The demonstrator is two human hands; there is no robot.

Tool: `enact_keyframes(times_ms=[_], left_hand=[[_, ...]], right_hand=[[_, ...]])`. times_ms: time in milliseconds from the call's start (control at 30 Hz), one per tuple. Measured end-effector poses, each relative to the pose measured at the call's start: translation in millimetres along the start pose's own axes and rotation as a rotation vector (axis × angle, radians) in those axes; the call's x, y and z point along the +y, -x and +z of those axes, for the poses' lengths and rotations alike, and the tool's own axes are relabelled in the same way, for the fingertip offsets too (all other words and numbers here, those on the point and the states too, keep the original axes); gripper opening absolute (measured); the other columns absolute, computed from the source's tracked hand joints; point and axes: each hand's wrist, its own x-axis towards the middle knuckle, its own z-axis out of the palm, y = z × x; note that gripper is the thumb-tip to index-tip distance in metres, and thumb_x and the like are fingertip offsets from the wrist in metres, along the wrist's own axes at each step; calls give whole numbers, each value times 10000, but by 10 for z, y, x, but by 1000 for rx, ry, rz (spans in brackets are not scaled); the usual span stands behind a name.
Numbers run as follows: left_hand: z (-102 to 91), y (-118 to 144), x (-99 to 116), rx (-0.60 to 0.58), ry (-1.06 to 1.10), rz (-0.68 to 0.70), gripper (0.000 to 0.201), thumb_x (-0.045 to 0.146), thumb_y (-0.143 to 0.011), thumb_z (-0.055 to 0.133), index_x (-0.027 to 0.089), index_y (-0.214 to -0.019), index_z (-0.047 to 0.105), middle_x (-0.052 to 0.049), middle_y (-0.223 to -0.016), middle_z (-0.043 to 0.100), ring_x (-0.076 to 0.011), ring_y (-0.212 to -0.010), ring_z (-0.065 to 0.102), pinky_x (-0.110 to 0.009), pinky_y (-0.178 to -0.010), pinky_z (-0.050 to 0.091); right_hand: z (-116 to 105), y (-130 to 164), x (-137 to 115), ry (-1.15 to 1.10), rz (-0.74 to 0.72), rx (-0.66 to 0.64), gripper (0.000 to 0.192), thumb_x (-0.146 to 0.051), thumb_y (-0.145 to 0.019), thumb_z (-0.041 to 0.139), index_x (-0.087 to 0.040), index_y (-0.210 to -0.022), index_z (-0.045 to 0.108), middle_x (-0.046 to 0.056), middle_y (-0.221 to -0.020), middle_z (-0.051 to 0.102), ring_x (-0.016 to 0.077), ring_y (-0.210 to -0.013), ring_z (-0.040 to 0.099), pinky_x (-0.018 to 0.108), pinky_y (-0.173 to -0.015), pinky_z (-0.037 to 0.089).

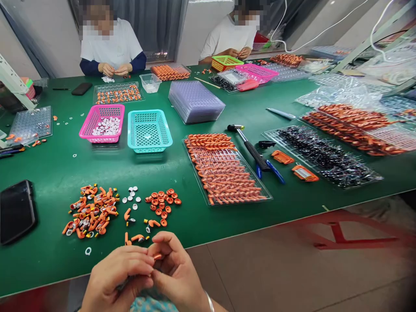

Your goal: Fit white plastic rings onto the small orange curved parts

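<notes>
Orange part (158,256), small, sits pinched between the fingertips of the left hand (118,277) and the right hand (177,271), both closed around it at the near table (48,260) edge. Farther back, a pink basket (102,123) holds white rings, a teal basket (148,130) looks bare, and a clear tray (225,171) carries orange pieces on the green surface.

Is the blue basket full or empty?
Empty. The blue basket stands upright on the green table and only its bare mesh floor shows, while the pink basket beside it holds small white pieces.
</notes>
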Motion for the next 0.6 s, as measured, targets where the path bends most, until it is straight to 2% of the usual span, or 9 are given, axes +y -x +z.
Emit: enact_keyframes(times_ms=[67,167,333,600], left_hand=[[-7,-4,8,-17,-22,40,158,100,-874,643,206,-987,673,-34,-936,755,-175,-930,694,-248,-881,557],[-7,-8,27,9,-21,51,144,95,-889,619,190,-980,677,-38,-905,730,-158,-856,680,-225,-795,569],[7,42,21,94,-15,13,164,65,-874,624,188,-975,663,-19,-851,691,-134,-773,655,-182,-690,560],[-15,48,23,56,-11,-102,183,91,-860,648,237,-966,673,13,-801,680,-128,-722,659,-170,-646,555]], right_hand=[[-15,-3,-24,97,-41,-27,366,-100,-620,856,-223,-890,642,-14,-782,676,117,-714,631,195,-680,505],[-23,-8,-77,220,-196,-77,219,-36,-709,737,-219,-803,661,4,-794,682,124,-735,637,200,-678,507],[0,-17,-169,412,-448,-137,326,42,-719,651,-249,-867,662,17,-828,703,147,-760,655,229,-685,522],[-6,-18,-234,599,-558,-118,297,3,-763,631,-247,-922,610,31,-848,708,156,-757,676,244,-682,550]])
